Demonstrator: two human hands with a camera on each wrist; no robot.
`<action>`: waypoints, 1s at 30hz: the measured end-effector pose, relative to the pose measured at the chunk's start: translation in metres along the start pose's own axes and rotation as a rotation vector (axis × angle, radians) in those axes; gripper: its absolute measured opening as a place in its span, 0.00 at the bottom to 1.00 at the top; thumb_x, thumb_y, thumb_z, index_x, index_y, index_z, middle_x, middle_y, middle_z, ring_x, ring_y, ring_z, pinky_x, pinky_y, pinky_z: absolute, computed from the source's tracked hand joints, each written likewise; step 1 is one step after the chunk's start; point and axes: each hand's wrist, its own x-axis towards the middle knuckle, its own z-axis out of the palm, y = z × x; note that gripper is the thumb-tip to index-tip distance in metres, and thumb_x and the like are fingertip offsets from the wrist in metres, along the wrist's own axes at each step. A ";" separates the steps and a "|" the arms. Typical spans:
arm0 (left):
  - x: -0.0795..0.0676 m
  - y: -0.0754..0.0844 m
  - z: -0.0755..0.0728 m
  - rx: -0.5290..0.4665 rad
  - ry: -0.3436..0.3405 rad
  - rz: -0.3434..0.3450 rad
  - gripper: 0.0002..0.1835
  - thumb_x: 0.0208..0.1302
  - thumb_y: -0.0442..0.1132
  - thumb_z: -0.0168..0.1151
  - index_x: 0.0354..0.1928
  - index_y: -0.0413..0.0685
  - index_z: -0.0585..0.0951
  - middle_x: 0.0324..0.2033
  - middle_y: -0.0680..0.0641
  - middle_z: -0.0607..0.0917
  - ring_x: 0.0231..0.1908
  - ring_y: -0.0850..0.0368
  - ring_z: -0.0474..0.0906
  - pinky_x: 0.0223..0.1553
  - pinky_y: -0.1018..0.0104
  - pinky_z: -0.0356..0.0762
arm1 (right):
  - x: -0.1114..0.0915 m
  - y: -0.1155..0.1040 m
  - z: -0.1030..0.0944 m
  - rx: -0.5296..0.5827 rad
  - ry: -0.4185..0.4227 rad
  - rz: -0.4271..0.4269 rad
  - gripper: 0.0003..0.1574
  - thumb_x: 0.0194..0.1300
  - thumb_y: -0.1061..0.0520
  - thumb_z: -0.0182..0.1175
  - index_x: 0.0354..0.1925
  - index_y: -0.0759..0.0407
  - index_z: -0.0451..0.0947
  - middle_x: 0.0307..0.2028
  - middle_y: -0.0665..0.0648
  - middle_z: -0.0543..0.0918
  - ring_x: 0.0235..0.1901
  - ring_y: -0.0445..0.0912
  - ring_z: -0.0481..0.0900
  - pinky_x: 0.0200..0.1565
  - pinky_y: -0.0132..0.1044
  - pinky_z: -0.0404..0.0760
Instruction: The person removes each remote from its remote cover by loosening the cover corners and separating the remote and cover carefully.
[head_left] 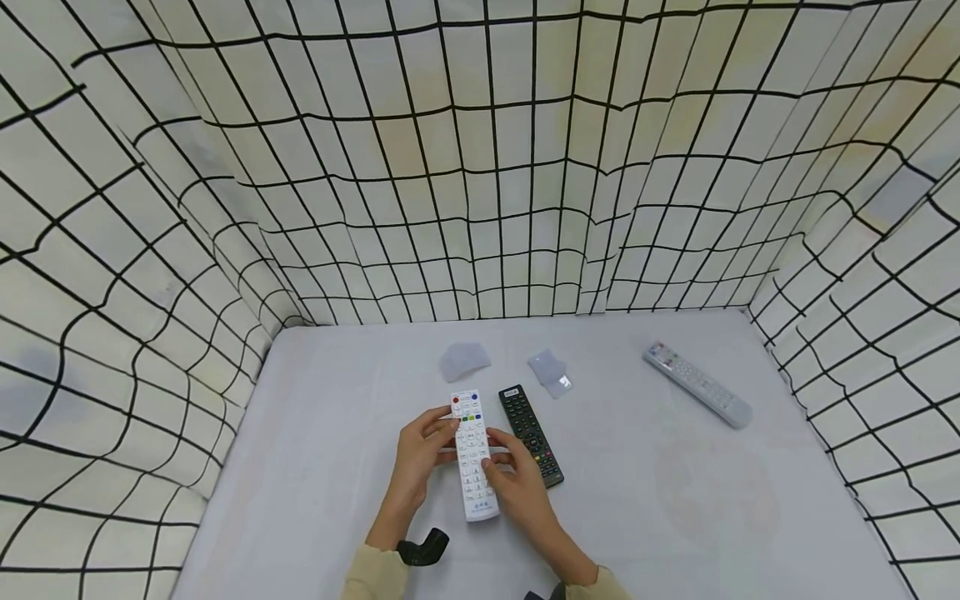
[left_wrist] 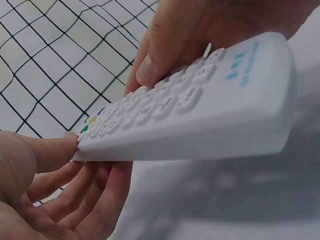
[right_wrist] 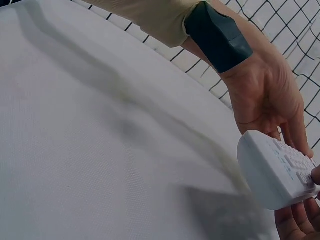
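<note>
Two hands hold the white remote (head_left: 472, 458) between them, lifted off the surface (head_left: 330, 433), as the shadow beneath it in both wrist views shows. The left hand (head_left: 422, 446) grips its left edge near the coloured keys, thumb at the upper side and fingers underneath, which probably bears weight from below while leaving most of the face uncovered. The right hand (head_left: 522, 483) grips the opposite edge lower down, its thumb lying over the keys; that staggered pair of holds likely keeps the long body from tipping or twisting. Its keys face up and its printed end points toward the person, an angle that seems to suit looking at the face. Just right of it, the black remote (head_left: 531, 435) lies slanted on the surface, keys up, partly behind the right hand, perhaps laid there to be within easy reach. Farther back are a pale film (head_left: 463, 361) and a clear packet (head_left: 550, 372), set apart beyond the hands' working space; whether either is a sleeve, I cannot tell. Well to the right, the grey remote (head_left: 697, 385) lies diagonally, seemingly inside a translucent cover, which would shield its keys.
</note>
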 end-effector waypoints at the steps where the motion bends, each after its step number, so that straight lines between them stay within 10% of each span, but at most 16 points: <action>1: 0.001 -0.002 0.000 0.007 0.010 0.007 0.21 0.73 0.37 0.66 0.64 0.40 0.80 0.51 0.38 0.88 0.36 0.57 0.86 0.35 0.66 0.88 | 0.001 0.002 0.002 -0.019 0.005 -0.002 0.31 0.73 0.62 0.62 0.71 0.58 0.71 0.63 0.64 0.77 0.50 0.47 0.79 0.45 0.27 0.83; 22: 0.013 -0.027 0.010 0.504 0.244 0.154 0.16 0.71 0.37 0.67 0.56 0.37 0.85 0.46 0.38 0.90 0.25 0.60 0.78 0.23 0.72 0.73 | 0.015 0.017 0.019 -0.327 0.077 -0.084 0.28 0.67 0.66 0.66 0.65 0.66 0.77 0.50 0.59 0.84 0.40 0.39 0.78 0.37 0.27 0.80; 30: 0.012 -0.026 0.013 0.554 0.258 0.158 0.15 0.70 0.36 0.66 0.54 0.35 0.85 0.44 0.39 0.89 0.27 0.58 0.75 0.25 0.72 0.70 | 0.018 0.017 0.018 -0.398 0.083 -0.102 0.27 0.64 0.67 0.68 0.62 0.67 0.79 0.47 0.58 0.84 0.37 0.38 0.76 0.35 0.26 0.77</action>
